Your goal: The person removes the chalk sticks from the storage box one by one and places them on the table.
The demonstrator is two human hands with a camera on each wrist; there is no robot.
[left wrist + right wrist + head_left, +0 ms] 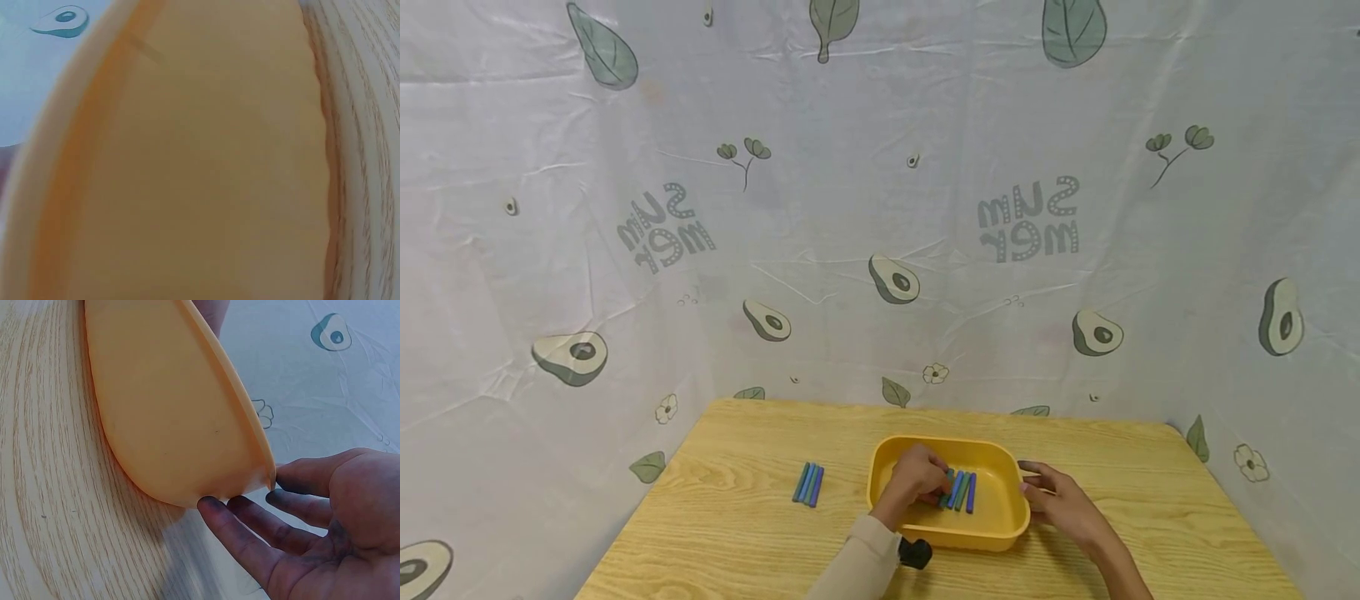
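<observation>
While our right hand (1058, 498) rests spread fingers against the yellow tray (958, 540), our left hand (917, 473) reaches beside the colored sticks (957, 490) inside; whether its fingers pinch one, we cannot tell.

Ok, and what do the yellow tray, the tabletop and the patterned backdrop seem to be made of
Yellow tray: probably plastic, smooth with a slight sheen and rounded moulded edges. Tabletop: wood or wood-effect laminate, showing streaky grain. Patterned backdrop: thin fabric or plastic sheeting, creased and faintly shiny.
</observation>
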